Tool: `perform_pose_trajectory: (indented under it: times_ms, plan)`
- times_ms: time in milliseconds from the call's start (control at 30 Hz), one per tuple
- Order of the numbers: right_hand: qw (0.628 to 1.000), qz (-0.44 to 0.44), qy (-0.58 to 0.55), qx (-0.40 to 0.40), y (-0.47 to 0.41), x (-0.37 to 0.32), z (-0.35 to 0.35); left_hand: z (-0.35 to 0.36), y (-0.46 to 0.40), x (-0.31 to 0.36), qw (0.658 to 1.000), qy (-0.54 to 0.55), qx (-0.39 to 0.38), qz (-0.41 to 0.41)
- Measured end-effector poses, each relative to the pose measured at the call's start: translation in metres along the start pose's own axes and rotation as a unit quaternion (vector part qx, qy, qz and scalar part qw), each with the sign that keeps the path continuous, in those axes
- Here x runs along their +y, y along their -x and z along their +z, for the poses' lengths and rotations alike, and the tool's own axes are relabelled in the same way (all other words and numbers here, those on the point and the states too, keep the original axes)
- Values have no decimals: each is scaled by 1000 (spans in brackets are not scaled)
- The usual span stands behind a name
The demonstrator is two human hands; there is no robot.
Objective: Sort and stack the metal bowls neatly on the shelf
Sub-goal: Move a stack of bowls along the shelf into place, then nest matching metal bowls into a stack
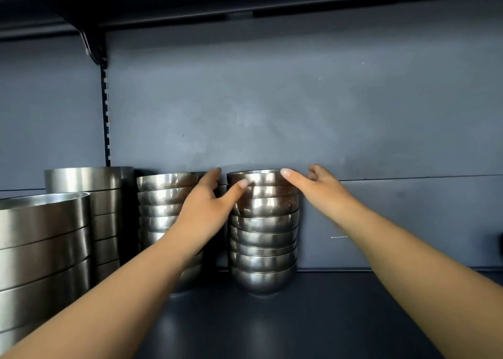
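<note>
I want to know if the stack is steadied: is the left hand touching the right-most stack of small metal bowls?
Touching. In the head view the left hand has its thumb pressed on the top bowls of the right-most stack of small metal bowls.

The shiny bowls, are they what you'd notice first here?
Yes. A tall stack of round metal bowls stands mid-shelf, with the left hand and right hand reaching around its top. Left of it stand another bowl stack and wider straight-sided tins, against a dark blue wall.
</note>
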State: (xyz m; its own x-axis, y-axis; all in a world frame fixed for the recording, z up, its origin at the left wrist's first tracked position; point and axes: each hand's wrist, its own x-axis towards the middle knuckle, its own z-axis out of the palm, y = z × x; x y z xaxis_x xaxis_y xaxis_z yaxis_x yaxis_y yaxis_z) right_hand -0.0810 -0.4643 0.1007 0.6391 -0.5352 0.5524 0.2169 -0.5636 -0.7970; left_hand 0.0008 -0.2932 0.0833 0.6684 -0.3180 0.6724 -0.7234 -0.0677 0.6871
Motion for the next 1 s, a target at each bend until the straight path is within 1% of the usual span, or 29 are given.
perform_pose_trajectory:
  times_ms: [67,133,200,267,367,433,533,667,800,900,1000]
  plan:
    - [998,-11,61,26,8,1,-14,-6,15,4,997,-69,26,32]
    - [992,-10,124,28,26,5,-26,-7,35,8,986,-133,14,101]
    - [976,-12,217,11,47,7,-36,-3,52,13,973,-167,-25,154]
    - [955,4,298,9,71,12,-51,11,66,22,962,-183,-77,188]
    - [936,43,349,9,112,25,-82,46,86,37,939,-213,-168,213]
    - [921,81,382,10,145,36,-105,71,108,46,929,-218,-215,210]
    - [905,121,406,32,180,46,-149,105,135,62,926,-197,-263,187]
    - [888,187,416,53,215,59,-205,149,156,88,893,-206,-351,191]
    - [872,242,420,72,235,73,-261,198,159,111,882,-192,-390,179]
    - [864,256,425,85,237,85,-309,243,161,129,876,-181,-410,176]
    - [872,261,405,82,233,109,-355,296,163,145,879,-179,-413,156]
